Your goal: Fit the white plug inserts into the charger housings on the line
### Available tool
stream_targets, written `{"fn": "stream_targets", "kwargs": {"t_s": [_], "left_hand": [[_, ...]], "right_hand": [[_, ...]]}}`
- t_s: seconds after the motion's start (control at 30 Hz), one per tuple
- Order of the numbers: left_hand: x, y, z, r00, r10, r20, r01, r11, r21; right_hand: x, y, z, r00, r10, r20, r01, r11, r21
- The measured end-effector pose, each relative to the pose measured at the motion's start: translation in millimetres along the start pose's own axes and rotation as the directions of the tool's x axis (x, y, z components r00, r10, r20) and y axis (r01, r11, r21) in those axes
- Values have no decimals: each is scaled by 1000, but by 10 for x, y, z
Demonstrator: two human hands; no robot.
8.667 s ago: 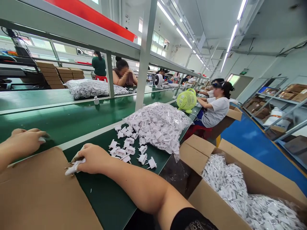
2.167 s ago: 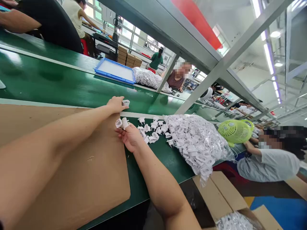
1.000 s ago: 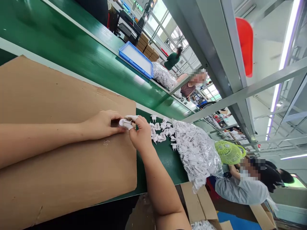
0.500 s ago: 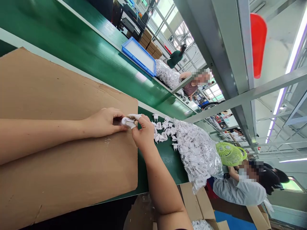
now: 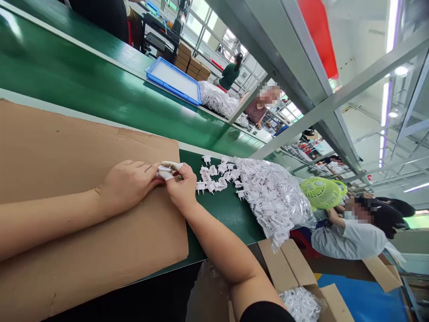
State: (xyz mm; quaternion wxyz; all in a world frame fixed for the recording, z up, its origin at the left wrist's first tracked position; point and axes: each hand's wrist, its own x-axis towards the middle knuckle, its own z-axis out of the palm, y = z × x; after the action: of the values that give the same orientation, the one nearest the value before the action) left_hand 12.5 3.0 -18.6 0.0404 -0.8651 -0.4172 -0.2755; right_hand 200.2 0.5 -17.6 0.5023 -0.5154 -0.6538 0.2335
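My left hand [image 5: 129, 184] and my right hand [image 5: 183, 185] meet above the cardboard sheet, near its right end. Between their fingertips is a small white plastic piece [image 5: 163, 169], mostly hidden, which looks like one of the plugs nearby. Both hands are closed on it. White coverings [image 5: 175, 165] wrap the thumb and a fingertip of my right hand. Just right of that hand, several loose white two-pin plugs [image 5: 221, 182] lie scattered on the green tabletop.
Beneath my arms lies the cardboard sheet [image 5: 150, 232]. A clear bag of white plugs [image 5: 271, 192] stands beyond the loose ones, with a green fan [image 5: 320, 193] behind. An open carton [image 5: 291, 268] sits below. Co-workers, a blue tray [image 5: 174, 80] and metal frame beams [image 5: 295, 125] are farther off.
The camera view has shifted. My left hand has turned so that its back shows more, with its fingers curled closer to my right hand. The white piece stays between both hands.
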Motion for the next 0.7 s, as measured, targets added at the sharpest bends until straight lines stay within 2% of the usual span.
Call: {"fn": "stream_targets", "kwargs": {"t_s": [0.17, 0.23, 0.33, 0.4, 0.57, 0.7], "left_hand": [[2, -9, -44, 993, -114, 26, 117, 945, -304], [25, -27, -92, 975, -185, 125, 218, 907, -361], [128, -112, -170, 903, -239, 357, 381, 831, -405], [262, -238, -194, 866, -274, 419, 450, 791, -413], [819, -810, -107, 828, -507, 240, 559, 777, -289], [1220, -1253, 17, 821, -552, 146, 571, 786, -236]], "right_hand": [[6, 23, -7, 999, 29, 22, -30, 999, 21], [7, 14, -7, 999, 33, 7, -33, 999, 33], [14, 19, 45, 993, 104, -48, -101, 993, 55], [33, 41, 103, 984, 155, -85, -149, 986, 74], [86, 108, 174, 989, 142, -41, -141, 990, 22], [66, 108, 119, 995, 94, 33, -93, 995, -30]]}}
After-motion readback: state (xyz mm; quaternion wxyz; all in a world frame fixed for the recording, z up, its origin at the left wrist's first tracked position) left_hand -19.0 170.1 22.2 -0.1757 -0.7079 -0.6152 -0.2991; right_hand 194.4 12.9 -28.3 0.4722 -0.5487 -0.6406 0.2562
